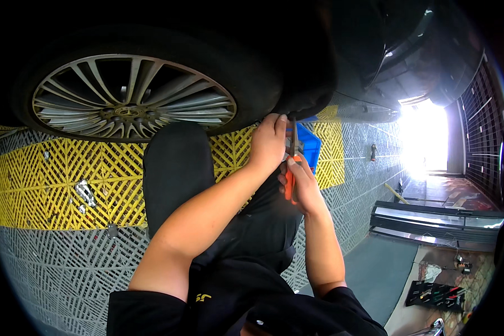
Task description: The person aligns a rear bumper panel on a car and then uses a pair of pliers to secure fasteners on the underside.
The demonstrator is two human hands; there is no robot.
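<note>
Beside the car wheel (134, 115), both hands meet at the lower edge of the dark car body. My right hand (303, 187) is closed round an orange-handled tool (289, 182) with a long, narrow grey metal end. That end points up and away from me, alongside my left fingers. My left hand (270, 140) has its fingers pressed together near the tool's tip; what they pinch, if anything, is hidden. Just behind and right of the hands is a blue plastic bin (309, 147), partly covered by them.
My bent dark-clad knee (176, 162) rises close to the tyre. The floor has yellow grating (45, 185) and grey grating (56, 257). A small dark object (373, 152) stands to the right. Dark panels (437, 218) and a tool roll (435, 295) lie at right.
</note>
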